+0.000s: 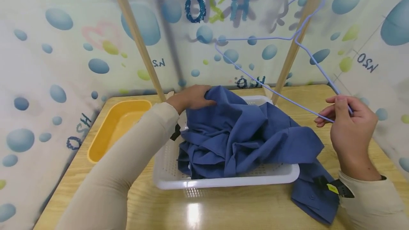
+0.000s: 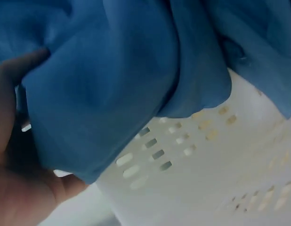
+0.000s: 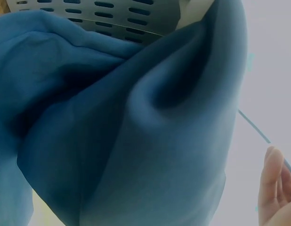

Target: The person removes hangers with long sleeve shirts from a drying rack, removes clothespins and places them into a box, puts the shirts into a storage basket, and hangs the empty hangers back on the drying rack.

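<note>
A dark blue shirt (image 1: pixel 236 130) lies crumpled in a white perforated basket (image 1: pixel 223 183). One buttoned cuff (image 1: pixel 314 200) hangs over the basket's right side onto the table. At the shirt's far left edge, my left hand (image 1: pixel 193 98) grips the fabric; in the left wrist view a fold of the shirt (image 2: pixel 103 94) lies between its thumb and fingers. My right hand (image 1: pixel 353 127) pinches a thin light-blue wire hanger (image 1: pixel 271 89) by one corner, up to the right of the basket. The hook points up and away. Folds of the shirt (image 3: pixel 155 141) fill most of the right wrist view.
An empty yellow tub (image 1: pixel 119 130) stands left of the basket on the wooden table (image 1: pixel 166 208). Two wooden poles (image 1: pixel 137 38) rise behind the basket, and the hanger's hook overlaps the right one in the head view. A patterned curtain (image 1: pixel 204 56) encloses the table's back and sides.
</note>
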The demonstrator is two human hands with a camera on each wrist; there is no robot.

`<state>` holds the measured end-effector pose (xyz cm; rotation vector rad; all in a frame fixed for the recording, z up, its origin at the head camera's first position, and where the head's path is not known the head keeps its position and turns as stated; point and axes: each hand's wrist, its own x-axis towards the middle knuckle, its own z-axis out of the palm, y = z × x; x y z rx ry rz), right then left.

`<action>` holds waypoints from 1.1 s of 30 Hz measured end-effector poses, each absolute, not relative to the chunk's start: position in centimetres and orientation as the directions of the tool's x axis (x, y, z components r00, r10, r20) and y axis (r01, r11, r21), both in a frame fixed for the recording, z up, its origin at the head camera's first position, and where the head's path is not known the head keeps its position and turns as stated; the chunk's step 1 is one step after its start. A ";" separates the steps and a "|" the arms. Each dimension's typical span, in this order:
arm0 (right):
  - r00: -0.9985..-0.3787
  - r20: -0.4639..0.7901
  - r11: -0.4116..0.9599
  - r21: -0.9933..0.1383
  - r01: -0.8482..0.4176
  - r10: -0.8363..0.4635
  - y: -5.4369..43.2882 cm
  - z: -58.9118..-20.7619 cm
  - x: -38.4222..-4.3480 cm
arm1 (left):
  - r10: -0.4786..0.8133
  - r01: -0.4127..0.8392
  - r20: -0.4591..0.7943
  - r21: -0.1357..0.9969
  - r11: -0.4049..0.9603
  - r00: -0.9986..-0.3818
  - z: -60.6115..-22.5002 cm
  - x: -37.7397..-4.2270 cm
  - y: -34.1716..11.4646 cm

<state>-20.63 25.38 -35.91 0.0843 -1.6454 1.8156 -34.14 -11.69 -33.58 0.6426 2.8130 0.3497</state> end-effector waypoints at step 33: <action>-0.753 0.497 0.070 -0.851 -0.521 0.432 25.3 -35.6 -20.4 | 0.638 0.638 -0.290 0.107 0.762 -0.714 -36.4 -27.0 -9.0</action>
